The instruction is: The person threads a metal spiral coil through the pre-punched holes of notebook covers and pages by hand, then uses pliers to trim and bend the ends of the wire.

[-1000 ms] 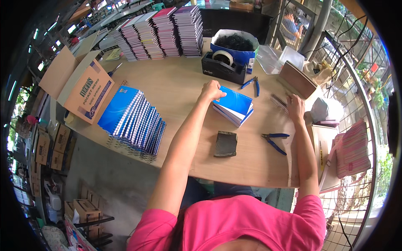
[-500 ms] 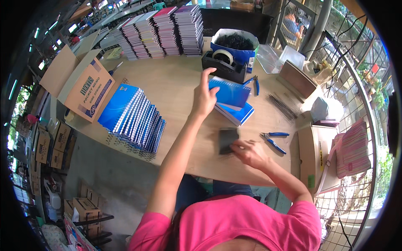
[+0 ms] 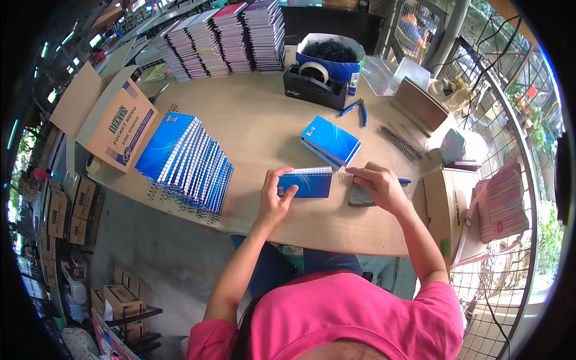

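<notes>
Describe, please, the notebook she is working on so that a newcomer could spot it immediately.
Start at the wooden table and find its near edge. The small blue notebook lies there alone between the left hand and right hand, whereas the other blue ones sit stacked or fanned farther off.

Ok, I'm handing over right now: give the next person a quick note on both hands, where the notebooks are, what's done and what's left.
Left hand: holds the blue notebook flat on the table, near the front edge.
Right hand: fingers at that notebook's right edge, over a small dark pad.
Small stack of blue notebooks lies just behind. Loose black wire spirals lie to the right, blue pliers further back.
Done: a long fanned row of spiral-bound blue notebooks on the left.
Left: the small stack looks unbound.
</notes>
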Motion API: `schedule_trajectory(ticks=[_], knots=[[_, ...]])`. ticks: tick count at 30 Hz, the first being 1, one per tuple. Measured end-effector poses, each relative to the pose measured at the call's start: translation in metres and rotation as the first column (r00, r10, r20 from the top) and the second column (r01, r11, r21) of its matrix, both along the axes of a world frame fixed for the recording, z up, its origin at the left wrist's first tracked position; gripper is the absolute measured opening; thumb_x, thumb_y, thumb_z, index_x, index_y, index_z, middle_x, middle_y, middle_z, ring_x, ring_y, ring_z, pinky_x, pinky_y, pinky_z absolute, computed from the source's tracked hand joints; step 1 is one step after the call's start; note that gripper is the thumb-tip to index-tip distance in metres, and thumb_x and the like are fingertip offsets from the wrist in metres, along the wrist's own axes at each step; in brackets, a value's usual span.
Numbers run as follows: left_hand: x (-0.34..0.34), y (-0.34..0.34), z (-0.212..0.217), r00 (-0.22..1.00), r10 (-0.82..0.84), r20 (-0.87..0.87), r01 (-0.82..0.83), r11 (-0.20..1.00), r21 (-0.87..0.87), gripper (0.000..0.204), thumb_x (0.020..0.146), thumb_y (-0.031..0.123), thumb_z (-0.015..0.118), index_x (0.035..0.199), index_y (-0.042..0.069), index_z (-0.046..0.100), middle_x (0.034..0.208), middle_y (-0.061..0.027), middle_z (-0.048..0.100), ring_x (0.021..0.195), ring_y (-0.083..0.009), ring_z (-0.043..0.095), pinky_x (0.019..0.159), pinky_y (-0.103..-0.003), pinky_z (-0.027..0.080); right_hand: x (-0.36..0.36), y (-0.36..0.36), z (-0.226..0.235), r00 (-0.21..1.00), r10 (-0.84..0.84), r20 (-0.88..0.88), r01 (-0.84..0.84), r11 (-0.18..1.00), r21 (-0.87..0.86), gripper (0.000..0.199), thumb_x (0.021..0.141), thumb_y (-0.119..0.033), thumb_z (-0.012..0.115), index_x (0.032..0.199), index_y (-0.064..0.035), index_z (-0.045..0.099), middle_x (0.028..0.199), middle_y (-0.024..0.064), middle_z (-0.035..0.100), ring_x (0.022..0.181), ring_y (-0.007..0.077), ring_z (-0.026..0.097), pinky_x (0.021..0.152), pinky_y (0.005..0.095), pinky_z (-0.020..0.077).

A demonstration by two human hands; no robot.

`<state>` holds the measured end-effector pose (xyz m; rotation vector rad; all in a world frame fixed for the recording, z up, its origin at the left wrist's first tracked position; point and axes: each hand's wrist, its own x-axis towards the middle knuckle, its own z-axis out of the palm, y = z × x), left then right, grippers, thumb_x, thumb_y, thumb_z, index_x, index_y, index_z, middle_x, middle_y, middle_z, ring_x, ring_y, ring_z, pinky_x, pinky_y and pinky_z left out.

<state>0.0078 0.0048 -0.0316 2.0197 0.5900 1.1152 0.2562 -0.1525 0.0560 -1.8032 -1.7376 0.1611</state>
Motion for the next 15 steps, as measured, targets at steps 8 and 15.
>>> schedule_trajectory(ticks=[8, 15], knots=[[0.007, -0.006, -0.006, 0.997, 0.051, 0.066, -0.057, 0.994, 0.097, 0.023, 0.094, 0.016, 0.071, 0.108, 0.002, 0.061, 0.104, -0.0095, 0.058, 0.093, -0.0245, 0.059, 0.082, -0.033, 0.048, 0.0, 0.022, -0.007, 0.998, 0.049, -0.039, -0.048, 0.999, 0.014, 0.019, 0.087, -0.015, 0.071, 0.105, -0.0132, 0.078, 0.088, 0.0096, 0.071, 0.081, 0.0315, 0.069, 0.071, 0.0418, 0.054], [0.009, -0.017, -0.006, 0.994, 0.056, 0.094, -0.058, 0.998, 0.021, 0.021, 0.092, 0.016, 0.072, 0.104, 0.003, 0.06, 0.098, -0.0108, 0.06, 0.09, -0.029, 0.062, 0.079, -0.038, 0.05, 0.003, 0.021, -0.015, 0.98, 0.181, -0.084, -0.174, 0.981, 0.083, 0.017, 0.084, -0.014, 0.074, 0.101, -0.0108, 0.078, 0.09, 0.008, 0.073, 0.083, 0.0282, 0.068, 0.076, 0.0406, 0.0538]])
